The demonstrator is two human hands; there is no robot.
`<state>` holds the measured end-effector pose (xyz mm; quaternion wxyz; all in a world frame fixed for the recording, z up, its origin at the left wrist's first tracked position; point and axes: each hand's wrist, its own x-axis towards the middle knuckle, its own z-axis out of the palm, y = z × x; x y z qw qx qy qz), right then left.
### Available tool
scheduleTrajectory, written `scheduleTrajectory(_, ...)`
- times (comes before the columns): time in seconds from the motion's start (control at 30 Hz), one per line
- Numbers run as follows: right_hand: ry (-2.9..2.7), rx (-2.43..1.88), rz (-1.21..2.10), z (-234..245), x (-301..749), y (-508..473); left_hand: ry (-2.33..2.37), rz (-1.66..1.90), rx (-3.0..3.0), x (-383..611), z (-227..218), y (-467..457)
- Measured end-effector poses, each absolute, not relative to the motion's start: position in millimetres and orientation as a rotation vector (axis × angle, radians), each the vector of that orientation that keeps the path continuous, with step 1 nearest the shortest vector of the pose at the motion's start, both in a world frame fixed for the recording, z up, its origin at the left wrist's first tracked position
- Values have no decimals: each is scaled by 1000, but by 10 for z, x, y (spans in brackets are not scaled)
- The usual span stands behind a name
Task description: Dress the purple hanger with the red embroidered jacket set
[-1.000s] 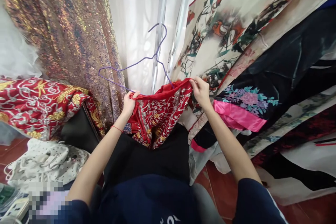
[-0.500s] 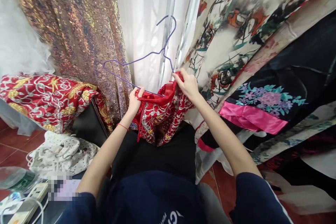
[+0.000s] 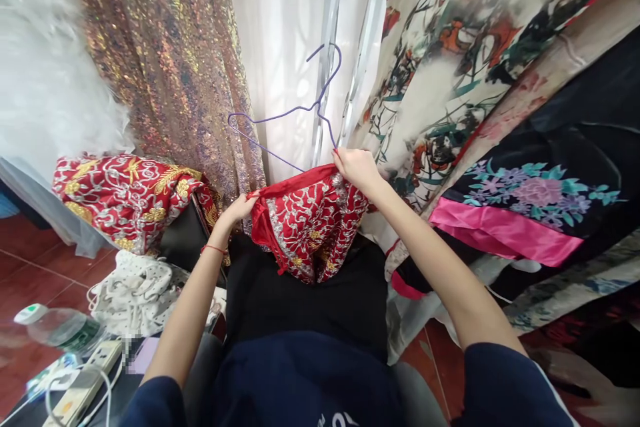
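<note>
A red garment with silver and gold embroidery (image 3: 310, 220) hangs between my hands, above my black-covered lap. My left hand (image 3: 240, 207) is closed on the left end of its plain red top edge. At the right end, my right hand (image 3: 357, 165) pinches the same edge where the hanger's side meets the cloth. The purple wire hanger (image 3: 280, 115) stands up behind the garment with its hook at the top. Its right corner is hidden by my right fingers and the cloth; its left corner sticks out free, outside the garment.
Another red embroidered piece (image 3: 125, 203) lies over a dark chair-like surface at left. Below it are a white dotted cloth bag (image 3: 137, 293), a plastic bottle (image 3: 63, 327) and a power strip (image 3: 87, 383). A sequined gown (image 3: 175, 60) and floral garments (image 3: 435, 80) hang close ahead.
My left hand has moved down and slightly left, drawing the red top edge taut and straight. The hanger's left side has swung inward, and its lower bar is now mostly behind the cloth.
</note>
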<state>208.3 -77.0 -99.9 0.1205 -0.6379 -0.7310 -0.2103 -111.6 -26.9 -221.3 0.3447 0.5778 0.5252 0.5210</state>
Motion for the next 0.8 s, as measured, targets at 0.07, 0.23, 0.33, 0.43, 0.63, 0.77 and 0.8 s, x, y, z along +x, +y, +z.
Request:
scheduleTrajectory(0.07,-2133,-1866,-607,-1016,2057,-741,1497,1243,1560,-1296,-2176,-354)
scheduleTrajectory(0.23,-2128,-1858,-616,-1032,2045,-708,1211,949,2213,-1233,-1878,-744)
scheduleTrajectory(0.33,-2125,-1842,-631,-1036,2071,-719,932,941,2139,-1023,-1759,-825)
scheduleTrajectory(0.43,-2137,-1830,-641,-1034,2085,-745,1017,1297,2056,-870,-1789,-735)
scheduleTrajectory(0.63,-2136,-1840,-655,-1049,2084,-735,931,1042,1856,-862,-1999,-609)
scheduleTrajectory(0.77,-2135,-1840,-650,-1056,2096,-723,1181,1162,1825,-1022,-2106,-668)
scheduleTrajectory(0.8,-2140,-1842,-650,-1054,2101,-725,1336,1264,1877,-1067,-2133,-672)
